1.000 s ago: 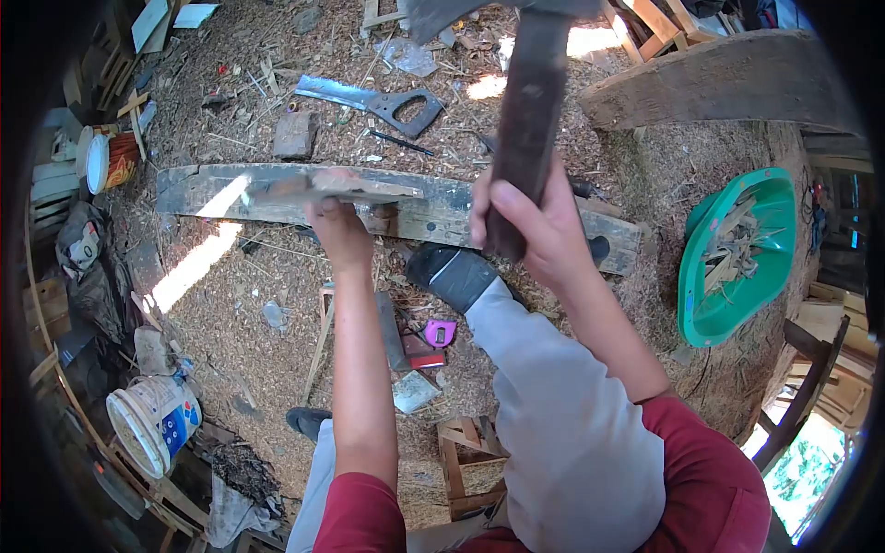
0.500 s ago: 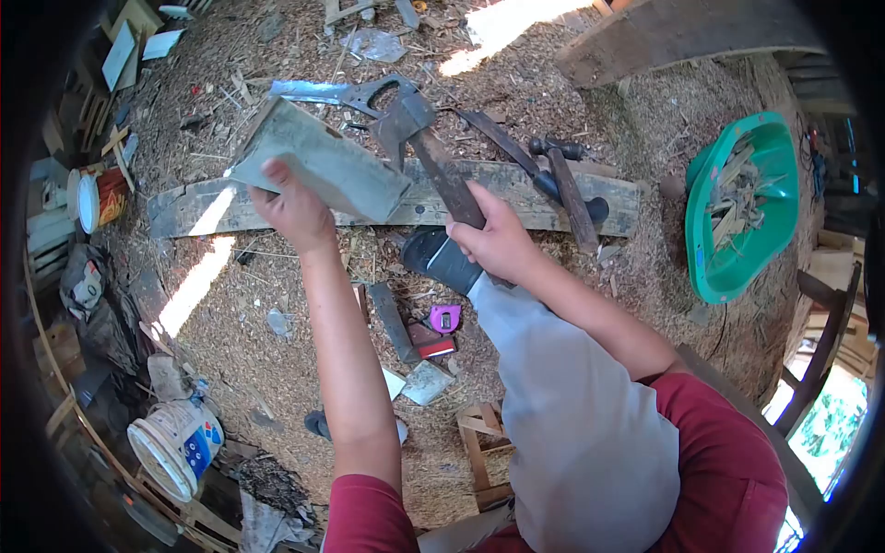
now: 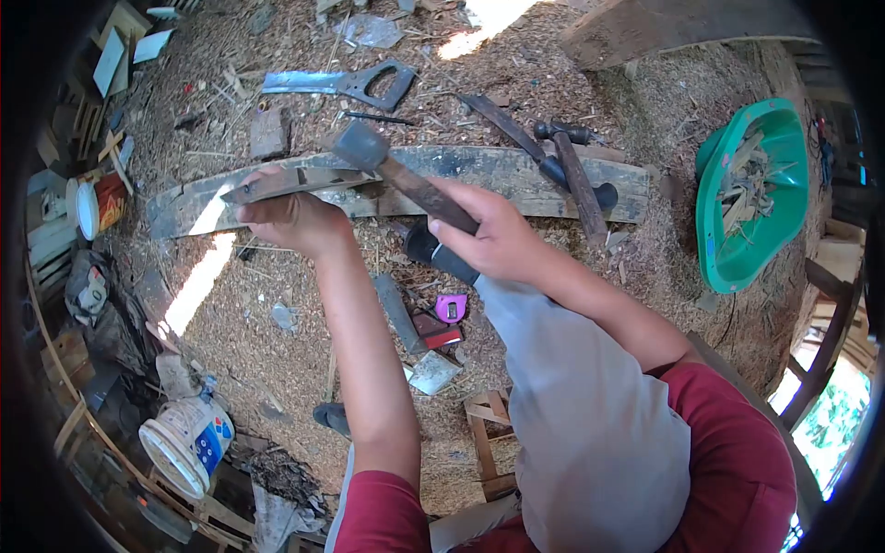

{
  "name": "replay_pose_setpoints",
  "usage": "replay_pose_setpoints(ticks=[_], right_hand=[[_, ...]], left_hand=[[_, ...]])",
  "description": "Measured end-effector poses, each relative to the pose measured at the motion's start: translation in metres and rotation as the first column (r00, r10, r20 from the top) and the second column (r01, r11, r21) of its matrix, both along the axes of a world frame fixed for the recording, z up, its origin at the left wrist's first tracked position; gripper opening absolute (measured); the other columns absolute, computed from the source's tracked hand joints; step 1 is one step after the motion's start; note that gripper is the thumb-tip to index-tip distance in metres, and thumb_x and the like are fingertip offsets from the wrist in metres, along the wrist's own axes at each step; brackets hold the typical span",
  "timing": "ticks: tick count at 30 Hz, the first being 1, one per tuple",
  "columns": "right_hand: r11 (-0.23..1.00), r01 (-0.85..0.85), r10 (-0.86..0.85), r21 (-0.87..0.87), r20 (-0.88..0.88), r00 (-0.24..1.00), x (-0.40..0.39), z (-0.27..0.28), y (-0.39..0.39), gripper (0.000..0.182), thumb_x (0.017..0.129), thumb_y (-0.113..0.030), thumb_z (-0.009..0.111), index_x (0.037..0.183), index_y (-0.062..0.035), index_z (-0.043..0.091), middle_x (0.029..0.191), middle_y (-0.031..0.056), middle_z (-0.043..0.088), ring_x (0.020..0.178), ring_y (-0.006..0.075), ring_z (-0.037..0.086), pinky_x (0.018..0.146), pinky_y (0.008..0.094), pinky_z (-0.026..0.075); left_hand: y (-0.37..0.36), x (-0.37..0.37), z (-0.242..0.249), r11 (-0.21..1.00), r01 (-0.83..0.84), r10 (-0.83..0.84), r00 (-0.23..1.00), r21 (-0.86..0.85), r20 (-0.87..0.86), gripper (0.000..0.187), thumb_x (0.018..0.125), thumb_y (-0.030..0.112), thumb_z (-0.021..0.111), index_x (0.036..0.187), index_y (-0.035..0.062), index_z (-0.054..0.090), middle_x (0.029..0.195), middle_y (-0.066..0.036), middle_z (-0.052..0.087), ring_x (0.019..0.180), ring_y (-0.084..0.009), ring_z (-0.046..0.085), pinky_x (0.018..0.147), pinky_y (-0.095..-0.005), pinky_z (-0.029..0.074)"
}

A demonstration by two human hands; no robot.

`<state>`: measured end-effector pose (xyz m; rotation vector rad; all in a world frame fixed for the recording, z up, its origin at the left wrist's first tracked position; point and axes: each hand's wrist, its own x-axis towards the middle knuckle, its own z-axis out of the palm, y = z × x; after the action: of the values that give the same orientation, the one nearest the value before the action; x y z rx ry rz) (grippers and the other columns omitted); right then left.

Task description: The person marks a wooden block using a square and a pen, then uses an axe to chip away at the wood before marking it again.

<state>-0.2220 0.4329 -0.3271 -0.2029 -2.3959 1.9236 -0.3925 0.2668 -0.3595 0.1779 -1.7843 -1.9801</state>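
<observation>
My left hand [image 3: 297, 224] is closed around a piece of wooden board [image 3: 318, 180], seen nearly edge-on over the long plank [image 3: 442, 164]. In my right hand [image 3: 487, 230] is the wooden handle of a hatchet [image 3: 419, 189]. Its heavy metal head points up and left, close to the board's right end. Behind them, a handsaw [image 3: 373, 85] lies on the shavings, with a wooden block [image 3: 270, 134] to its lower left. A hammer [image 3: 578, 184] rests across the plank's right part beside a dark-handled tool [image 3: 512, 134].
At right stands a green tub [image 3: 710, 212] of wood scraps. A pink tape measure [image 3: 450, 308] lies near my shoe [image 3: 441, 253]. White buckets [image 3: 171, 452] are at left, and a large timber [image 3: 682, 32] crosses the upper right. Shavings cover the ground.
The board has turned from showing its broad face to nearly edge-on and dropped lower. The hatchet head has swung left and down, uncovering the saw handle.
</observation>
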Motion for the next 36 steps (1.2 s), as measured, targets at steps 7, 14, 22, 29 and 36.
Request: replay_pose_setpoints(ticks=[7, 14, 22, 29, 36], right_hand=[[0.996, 0.023, -0.038, 0.089, 0.172, 0.984, -0.005, 0.004, 0.014, 0.034, 0.102, -0.021, 0.069, 0.126, 0.0, 0.057, 0.095, 0.0256, 0.07, 0.089, 0.0472, 0.07, 0.077, 0.0506, 0.053], [0.989, 0.138, -0.14, 0.048, 0.037, 0.989, -0.025, 0.014, -0.001, 0.039, 0.106, -0.027, 0.068, 0.133, -0.0011, 0.055, 0.096, 0.0272, 0.071, 0.092, 0.0496, 0.071, 0.077, 0.0524, 0.054], [0.982, 0.052, -0.079, 0.184, 0.146, 0.986, -0.012, -0.042, -0.004, 0.041, 0.105, -0.024, 0.069, 0.138, -0.0028, 0.056, 0.092, 0.0277, 0.072, 0.091, 0.0497, 0.072, 0.077, 0.0539, 0.055], [0.981, 0.192, -0.191, 0.01, 0.148, 0.97, -0.029, -0.012, 0.006, 0.038, 0.107, -0.028, 0.067, 0.134, -0.0016, 0.059, 0.085, 0.0229, 0.071, 0.084, 0.0437, 0.075, 0.075, 0.0491, 0.055], [0.979, 0.139, -0.155, 0.151, 0.098, 0.983, -0.011, -0.052, -0.008, 0.043, 0.108, -0.028, 0.067, 0.138, 0.0012, 0.058, 0.093, 0.0221, 0.074, 0.087, 0.0356, 0.073, 0.078, 0.0448, 0.056]], left_hand=[[-0.004, 0.018, 0.003, 0.996, 0.053, -0.054, 0.998, -0.067, -0.013, 0.084, 0.092, 0.095, 0.043, 0.093, 0.0105, 0.047, 0.084, 0.0, 0.049, 0.077, -0.012, 0.05, 0.075, -0.0318, 0.048], [-0.006, 0.007, 0.003, 0.979, 0.018, -0.004, 0.998, -0.205, 0.07, 0.095, 0.094, 0.096, 0.032, 0.103, 0.005, 0.055, 0.089, -0.002, 0.055, 0.084, -0.0132, 0.055, 0.083, -0.0315, 0.05], [0.016, 0.019, 0.004, 0.989, -0.095, 0.112, 0.98, -0.114, 0.161, 0.11, 0.088, 0.102, 0.022, 0.113, 0.0009, 0.056, 0.107, -0.006, 0.058, 0.101, -0.0192, 0.059, 0.099, -0.0368, 0.049], [0.011, 0.02, -0.006, 0.996, -0.086, 0.089, 0.99, -0.033, 0.107, 0.107, 0.092, 0.099, 0.021, 0.119, 0.0013, 0.055, 0.115, -0.008, 0.058, 0.111, -0.0184, 0.057, 0.108, -0.0387, 0.046], [0.004, 0.02, -0.008, 0.999, -0.022, 0.027, 0.983, -0.033, 0.181, 0.128, 0.085, 0.104, 0.027, 0.145, -0.0079, 0.044, 0.144, -0.021, 0.051, 0.134, -0.0295, 0.053, 0.119, -0.0512, 0.043]])
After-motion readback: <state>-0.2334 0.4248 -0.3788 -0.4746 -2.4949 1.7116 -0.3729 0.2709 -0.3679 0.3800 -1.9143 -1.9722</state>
